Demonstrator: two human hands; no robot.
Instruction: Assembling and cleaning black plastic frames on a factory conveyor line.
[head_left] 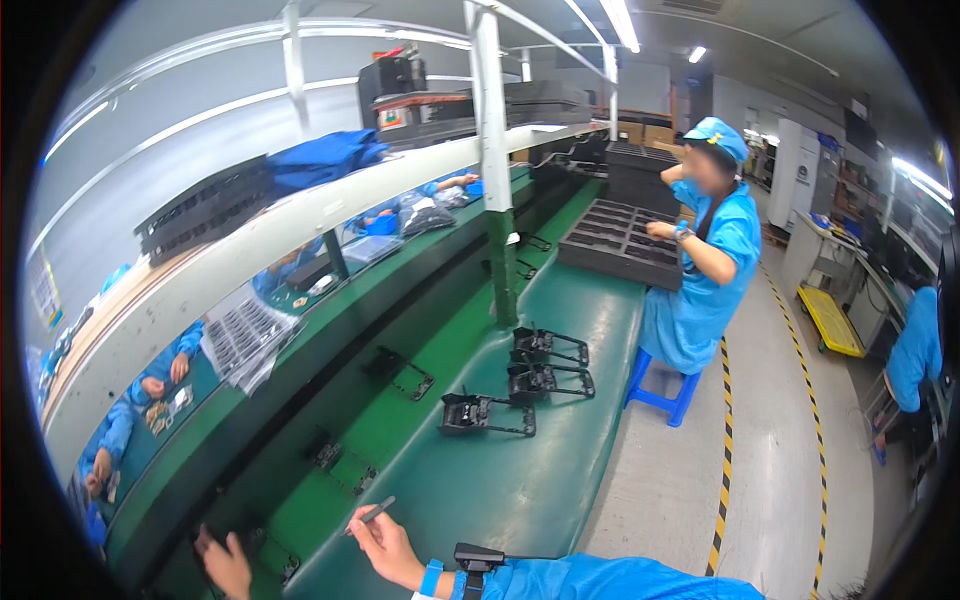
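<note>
My right hand (388, 550), at the near edge of the green bench, pinches a slim dark pen-like tool (371, 514) that points up to the right. To its left, over the lower green conveyor belt, my left hand (226, 566) has its fingers apart and nothing visible in it. Close beside that hand lies a black frame part (283, 562), partly in shadow. Farther along the belt are another small black frame (330, 452) and a larger one (405, 375). Three black bracket-like frames sit on the bench mat, the nearest frame (485, 413) lying beside the other two.
A white-and-green post (495, 200) rises between belt and bench. Ahead, a person in blue (715, 240) sits on a blue stool (665, 388) by black compartment trays (620, 262). Other people's hands (165, 375) work across the belt, left. A yellow cart (830, 320) stands right.
</note>
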